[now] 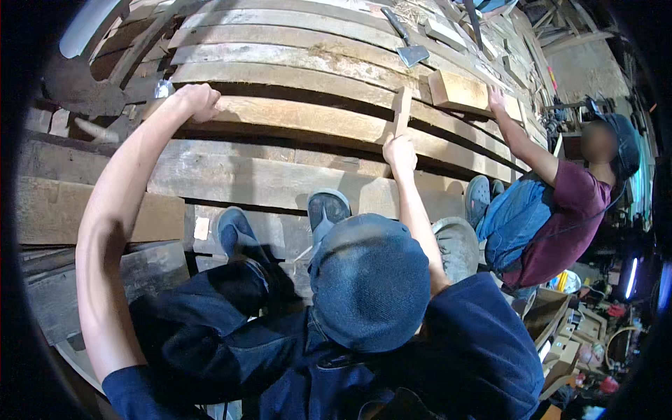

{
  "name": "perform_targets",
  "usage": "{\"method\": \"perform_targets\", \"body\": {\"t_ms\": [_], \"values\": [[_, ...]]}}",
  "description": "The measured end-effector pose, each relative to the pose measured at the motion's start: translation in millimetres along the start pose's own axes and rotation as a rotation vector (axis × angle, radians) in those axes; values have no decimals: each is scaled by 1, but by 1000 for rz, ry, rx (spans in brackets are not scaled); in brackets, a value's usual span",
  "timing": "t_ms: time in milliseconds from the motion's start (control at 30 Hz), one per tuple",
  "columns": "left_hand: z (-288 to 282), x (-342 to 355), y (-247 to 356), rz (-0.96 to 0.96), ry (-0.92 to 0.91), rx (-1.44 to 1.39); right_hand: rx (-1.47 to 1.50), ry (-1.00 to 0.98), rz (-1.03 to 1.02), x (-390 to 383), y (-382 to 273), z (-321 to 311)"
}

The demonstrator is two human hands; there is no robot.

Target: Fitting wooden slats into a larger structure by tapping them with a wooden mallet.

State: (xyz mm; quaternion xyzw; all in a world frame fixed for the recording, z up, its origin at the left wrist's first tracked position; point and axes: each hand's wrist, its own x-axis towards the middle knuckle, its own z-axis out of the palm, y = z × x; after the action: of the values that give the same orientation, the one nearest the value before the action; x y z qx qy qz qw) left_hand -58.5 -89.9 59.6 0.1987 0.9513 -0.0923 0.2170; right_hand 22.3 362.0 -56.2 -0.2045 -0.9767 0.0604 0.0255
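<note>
My left hand [199,103] is closed in a fist at the left part of a long pale plank [287,115]; what it grips is hidden. A shiny metal piece [164,89] shows just left of it. My right hand [400,150] grips a short flat wooden stick [402,105], which points away from me across the planks. Behind that stick lies a thick pale wood block [455,91]. A dark blue cloth cap [367,280] fills the lower middle, over dark clothing and between my forearms.
A co-worker [560,210] in a maroon shirt crouches at right, one hand [497,98] on the block. A broad-bladed tool [411,56] lies on the far planks. Gaps run between the boards underfoot [252,164]. Boxes and clutter [574,336] crowd the lower right.
</note>
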Motion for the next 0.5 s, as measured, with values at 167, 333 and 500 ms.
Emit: {"method": "perform_targets", "body": {"t_ms": [167, 333, 500], "values": [[18, -7, -19, -73, -59, 37, -22, -184, -323, -68, -66, -7], [6, 10, -6, 16, -23, 43, -27, -68, 51, -10, 2, -13], [18, -1, -14, -45, -82, 88, 7, -156, -256, -64, -63, -1]]}}
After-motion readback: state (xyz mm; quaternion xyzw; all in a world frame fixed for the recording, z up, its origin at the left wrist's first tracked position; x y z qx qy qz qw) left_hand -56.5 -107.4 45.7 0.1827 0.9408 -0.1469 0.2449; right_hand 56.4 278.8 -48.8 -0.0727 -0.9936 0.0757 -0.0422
